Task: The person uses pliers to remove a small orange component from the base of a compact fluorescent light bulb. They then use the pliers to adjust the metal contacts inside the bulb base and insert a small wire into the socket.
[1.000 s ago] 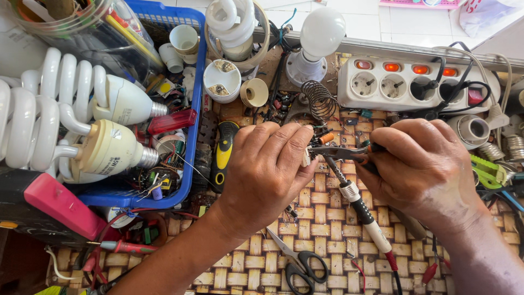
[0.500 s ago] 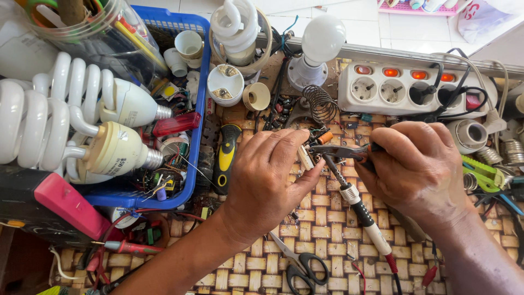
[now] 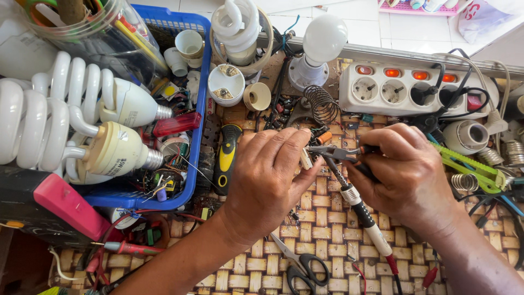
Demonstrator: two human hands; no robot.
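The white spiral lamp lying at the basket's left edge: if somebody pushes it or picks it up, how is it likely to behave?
The white spiral lamp probably feels light for its bulk, since its coils look like thin hollow glass tubes. For the same reason it is likely fragile. It lies on its side against the blue basket, so a push might roll it a little.

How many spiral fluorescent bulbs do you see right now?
3, maybe more hidden. Two large spiral bulbs lie on the blue basket at left, bases pointing right. A third, smaller spiral bulb stands at top centre.
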